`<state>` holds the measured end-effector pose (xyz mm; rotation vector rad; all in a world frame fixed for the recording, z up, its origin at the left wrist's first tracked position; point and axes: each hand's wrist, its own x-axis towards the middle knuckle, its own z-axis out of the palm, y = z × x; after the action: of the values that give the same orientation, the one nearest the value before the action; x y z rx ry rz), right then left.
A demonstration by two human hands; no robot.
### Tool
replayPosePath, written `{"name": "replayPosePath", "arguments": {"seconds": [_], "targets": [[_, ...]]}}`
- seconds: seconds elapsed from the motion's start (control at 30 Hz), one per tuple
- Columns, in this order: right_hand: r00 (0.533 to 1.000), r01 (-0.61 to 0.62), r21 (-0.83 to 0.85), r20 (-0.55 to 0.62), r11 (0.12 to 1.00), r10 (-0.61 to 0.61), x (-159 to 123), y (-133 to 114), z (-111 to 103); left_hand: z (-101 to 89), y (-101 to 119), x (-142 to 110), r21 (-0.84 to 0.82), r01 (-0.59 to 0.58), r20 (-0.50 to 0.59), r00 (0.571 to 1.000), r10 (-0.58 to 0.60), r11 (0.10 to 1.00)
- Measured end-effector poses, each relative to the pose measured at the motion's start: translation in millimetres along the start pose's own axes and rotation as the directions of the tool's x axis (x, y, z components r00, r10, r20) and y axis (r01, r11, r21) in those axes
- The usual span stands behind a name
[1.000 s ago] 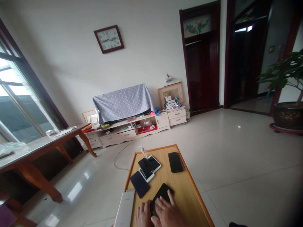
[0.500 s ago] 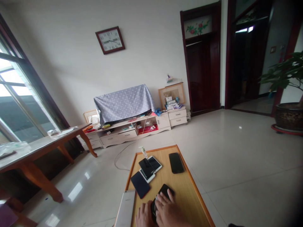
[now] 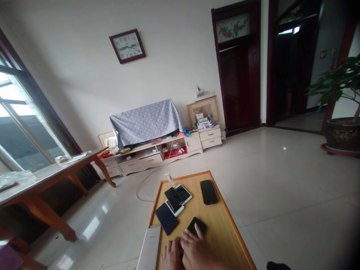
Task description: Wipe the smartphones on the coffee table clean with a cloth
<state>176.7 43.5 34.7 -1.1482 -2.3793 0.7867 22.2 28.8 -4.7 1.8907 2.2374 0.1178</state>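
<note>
A black smartphone (image 3: 197,225) lies on the small wooden table (image 3: 225,234), its far end in sight and its near part under my hands. My right hand (image 3: 198,249) rests across it with fingers stretched over the screen, one finger apart from the others. Along the phone's left edge, my left hand (image 3: 171,255) has bent fingers gripping it. To the left are a dark blue tablet (image 3: 167,219) and a silver device (image 3: 149,247). Beyond them, a black phone (image 3: 173,198) lies over two white-framed devices.
Another black phone (image 3: 209,192) lies near the table's right edge. A pump bottle (image 3: 170,180) stands at the far left corner. Farther off are a long table (image 3: 64,164), a low white cabinet (image 3: 146,162) with a covered object on it, and a potted plant (image 3: 343,133).
My right hand has slid back toward me along the phone, and its fingers have drawn closer together. More of the phone's far end shows. My left hand has barely moved.
</note>
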Motion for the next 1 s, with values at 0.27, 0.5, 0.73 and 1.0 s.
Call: {"name": "replayPosePath", "arguments": {"seconds": [0.27,0.5,0.73,1.0], "targets": [[0.935,-0.195,-0.123,-0.322,0.973,0.147,9,45,1,3.8,8,-7,-0.066,-0.032,-0.157,0.987,0.021,0.997],[0.984,-0.068,-0.113,-0.169,0.991,0.048,4,29,20,8.3,1,1,-0.008,-0.002,-0.090,0.996,0.002,1.000],[0.992,0.002,-0.110,-0.125,0.994,-0.016,3,20,18,4.8,2,-3,-0.020,-0.010,-0.100,0.995,0.008,1.000],[0.999,-0.032,-0.020,-0.042,0.999,0.031,3,11,17,-0.2,1,-2,-0.044,0.007,-0.065,0.998,-0.010,0.999]]}}
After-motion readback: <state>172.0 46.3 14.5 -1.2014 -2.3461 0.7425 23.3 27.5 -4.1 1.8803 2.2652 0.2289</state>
